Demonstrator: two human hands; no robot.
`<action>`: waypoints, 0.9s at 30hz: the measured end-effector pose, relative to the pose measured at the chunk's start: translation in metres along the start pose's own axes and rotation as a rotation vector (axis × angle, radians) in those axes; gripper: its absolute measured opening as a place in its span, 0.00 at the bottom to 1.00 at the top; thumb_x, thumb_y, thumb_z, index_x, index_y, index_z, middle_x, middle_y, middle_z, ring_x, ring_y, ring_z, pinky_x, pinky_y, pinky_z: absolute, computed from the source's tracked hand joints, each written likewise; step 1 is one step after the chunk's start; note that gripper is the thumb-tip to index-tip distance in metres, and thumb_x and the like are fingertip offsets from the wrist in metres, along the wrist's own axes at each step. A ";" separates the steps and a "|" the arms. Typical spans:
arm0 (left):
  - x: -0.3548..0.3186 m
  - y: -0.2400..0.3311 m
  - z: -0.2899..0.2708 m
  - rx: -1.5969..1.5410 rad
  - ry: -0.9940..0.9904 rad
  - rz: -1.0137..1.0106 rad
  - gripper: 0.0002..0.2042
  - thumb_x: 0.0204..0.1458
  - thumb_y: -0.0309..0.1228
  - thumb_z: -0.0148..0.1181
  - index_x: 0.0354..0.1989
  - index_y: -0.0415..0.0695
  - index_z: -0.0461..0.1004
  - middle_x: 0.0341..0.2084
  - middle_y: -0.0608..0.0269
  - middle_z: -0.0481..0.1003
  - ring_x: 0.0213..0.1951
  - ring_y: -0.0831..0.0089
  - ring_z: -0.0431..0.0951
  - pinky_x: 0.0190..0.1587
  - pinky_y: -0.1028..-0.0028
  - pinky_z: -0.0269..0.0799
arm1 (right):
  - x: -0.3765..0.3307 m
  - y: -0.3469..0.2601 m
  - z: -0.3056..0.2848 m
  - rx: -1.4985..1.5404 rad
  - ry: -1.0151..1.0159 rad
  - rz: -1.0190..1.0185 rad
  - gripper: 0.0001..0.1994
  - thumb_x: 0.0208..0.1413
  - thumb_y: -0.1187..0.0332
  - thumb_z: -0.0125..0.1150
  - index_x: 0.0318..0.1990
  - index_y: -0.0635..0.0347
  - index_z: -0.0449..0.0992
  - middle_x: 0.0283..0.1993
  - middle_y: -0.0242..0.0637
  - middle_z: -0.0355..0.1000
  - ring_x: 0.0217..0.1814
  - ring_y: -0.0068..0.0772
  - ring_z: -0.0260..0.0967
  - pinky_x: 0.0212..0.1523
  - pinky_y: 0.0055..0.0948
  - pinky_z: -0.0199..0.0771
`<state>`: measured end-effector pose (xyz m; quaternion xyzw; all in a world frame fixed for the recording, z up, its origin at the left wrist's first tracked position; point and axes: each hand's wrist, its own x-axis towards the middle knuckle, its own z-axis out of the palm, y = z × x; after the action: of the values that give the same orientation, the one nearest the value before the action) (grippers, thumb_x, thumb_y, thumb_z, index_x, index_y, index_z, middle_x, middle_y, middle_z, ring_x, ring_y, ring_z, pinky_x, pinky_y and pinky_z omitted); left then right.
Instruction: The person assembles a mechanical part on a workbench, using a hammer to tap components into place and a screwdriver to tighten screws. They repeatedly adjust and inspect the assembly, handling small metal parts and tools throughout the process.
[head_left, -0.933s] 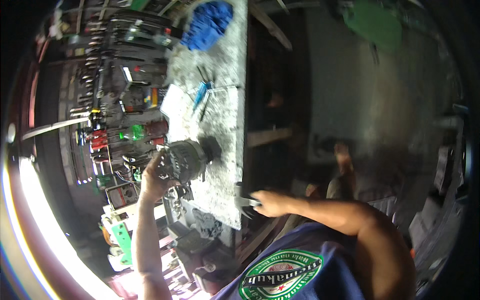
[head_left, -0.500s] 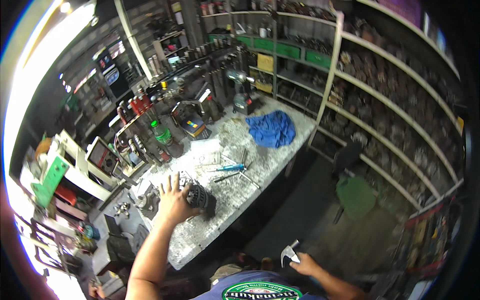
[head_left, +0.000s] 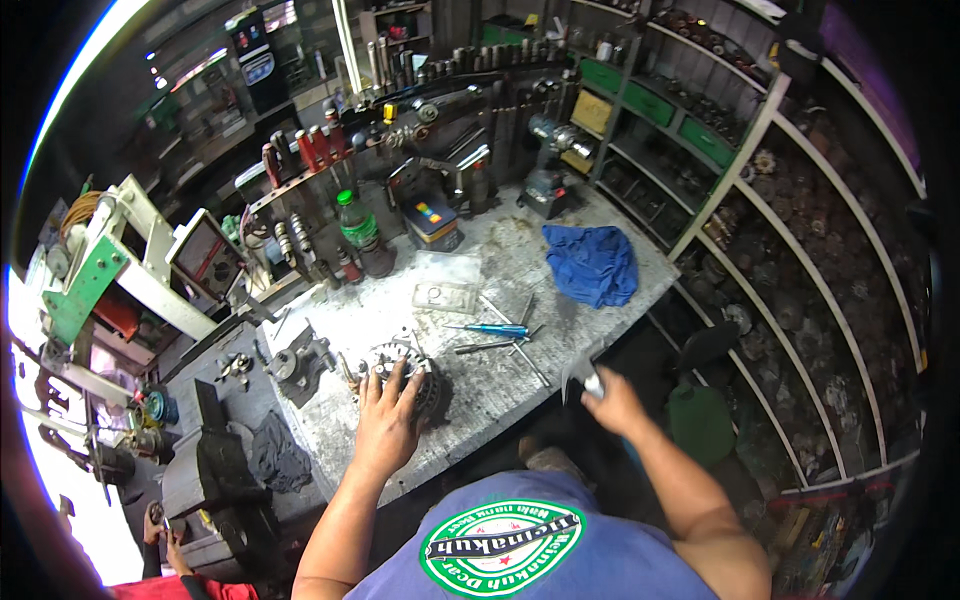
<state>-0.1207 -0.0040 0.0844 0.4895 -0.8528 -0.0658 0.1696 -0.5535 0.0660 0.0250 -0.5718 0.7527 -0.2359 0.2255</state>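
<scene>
Both hands were at the near edge of the workbench [head_left: 600,290], well apart from each other: the left hand [head_left: 388,420] lay spread, fingers open, pressed flat on top of a round dark alternator [head_left: 412,372] that sat on the grey benchtop near its front edge, while the right hand [head_left: 612,400] was closed around the handle of a small metal hammer [head_left: 580,368], held just off the bench's front corner with its head pointing up and to the left. Behind the bench, green-framed shelves [head_left: 760,130] full of dark metal parts curved away to the right. A crumpled blue rag [head_left: 592,262] lay toward the far right of the benchtop. A small vise [head_left: 296,356] stood just left of the alternator. A green plastic bottle [head_left: 356,226] stood at the back of the bench beside a dark box with coloured squares [head_left: 432,220]. A clear plastic bag [head_left: 446,296] lay flat at mid-bench. Between the bag and the right hand lay a blue-handled screwdriver [head_left: 496,329] among several thin metal rods.
</scene>
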 end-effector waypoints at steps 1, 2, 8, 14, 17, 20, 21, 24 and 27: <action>0.001 -0.002 -0.003 0.032 -0.038 0.012 0.40 0.55 0.37 0.77 0.78 0.51 0.69 0.79 0.46 0.64 0.78 0.30 0.58 0.81 0.36 0.52 | 0.036 0.003 -0.004 -0.029 0.025 -0.071 0.32 0.57 0.66 0.75 0.68 0.70 0.77 0.59 0.64 0.82 0.62 0.65 0.81 0.63 0.51 0.82; 0.002 -0.002 -0.005 0.018 -0.096 0.009 0.40 0.55 0.37 0.78 0.78 0.52 0.69 0.79 0.47 0.64 0.78 0.30 0.59 0.81 0.37 0.53 | 0.076 0.007 -0.002 -0.072 0.048 -0.135 0.30 0.59 0.66 0.73 0.67 0.70 0.77 0.59 0.65 0.82 0.62 0.67 0.81 0.63 0.52 0.82; 0.000 0.002 0.001 -0.001 -0.054 -0.068 0.42 0.54 0.39 0.78 0.80 0.56 0.67 0.83 0.55 0.60 0.80 0.34 0.58 0.83 0.43 0.54 | 0.273 0.028 0.020 -0.137 -0.081 -0.275 0.31 0.61 0.61 0.73 0.71 0.62 0.75 0.60 0.65 0.81 0.63 0.71 0.78 0.63 0.57 0.79; 0.001 0.015 0.015 -0.020 -0.058 -0.171 0.43 0.54 0.32 0.74 0.82 0.54 0.65 0.85 0.54 0.56 0.83 0.34 0.52 0.84 0.40 0.49 | 0.317 -0.013 0.016 -0.661 -0.216 -0.505 0.38 0.66 0.39 0.66 0.78 0.47 0.71 0.76 0.66 0.68 0.77 0.67 0.67 0.78 0.55 0.65; 0.002 0.025 0.021 -0.066 0.103 -0.170 0.43 0.53 0.31 0.74 0.81 0.54 0.66 0.84 0.54 0.56 0.82 0.35 0.52 0.84 0.39 0.50 | 0.277 -0.038 0.039 -0.430 -0.391 -0.851 0.38 0.70 0.46 0.63 0.78 0.66 0.67 0.77 0.68 0.67 0.77 0.72 0.65 0.76 0.58 0.67; 0.005 0.031 0.029 -0.091 0.105 -0.276 0.42 0.54 0.30 0.74 0.80 0.58 0.67 0.84 0.57 0.58 0.82 0.35 0.54 0.83 0.40 0.51 | 0.243 -0.033 0.067 -0.521 -0.718 -0.823 0.38 0.69 0.52 0.65 0.80 0.63 0.64 0.75 0.71 0.67 0.76 0.73 0.67 0.78 0.57 0.68; 0.005 0.032 0.031 -0.059 0.095 -0.304 0.41 0.55 0.31 0.75 0.80 0.60 0.68 0.84 0.58 0.58 0.81 0.35 0.55 0.83 0.41 0.51 | 0.238 -0.028 0.079 -0.479 -0.669 -0.836 0.37 0.68 0.53 0.66 0.78 0.65 0.66 0.73 0.71 0.70 0.74 0.74 0.69 0.76 0.57 0.71; 0.005 0.032 0.033 -0.055 0.146 -0.269 0.41 0.55 0.32 0.75 0.80 0.60 0.68 0.84 0.58 0.58 0.81 0.36 0.56 0.83 0.42 0.51 | 0.235 -0.014 0.099 -0.339 -0.416 -0.982 0.29 0.67 0.58 0.68 0.69 0.68 0.75 0.62 0.67 0.78 0.63 0.69 0.78 0.67 0.55 0.79; 0.003 0.026 0.029 -0.080 0.098 -0.263 0.43 0.53 0.32 0.77 0.80 0.59 0.67 0.84 0.59 0.59 0.82 0.38 0.54 0.84 0.43 0.51 | 0.243 -0.026 0.081 -0.091 -0.339 -0.941 0.25 0.58 0.66 0.74 0.60 0.69 0.79 0.52 0.61 0.80 0.56 0.66 0.79 0.60 0.55 0.79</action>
<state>-0.1531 0.0049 0.0655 0.5926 -0.7687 -0.0973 0.2201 -0.5437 -0.1832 -0.0394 -0.8888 0.3757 -0.1824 0.1888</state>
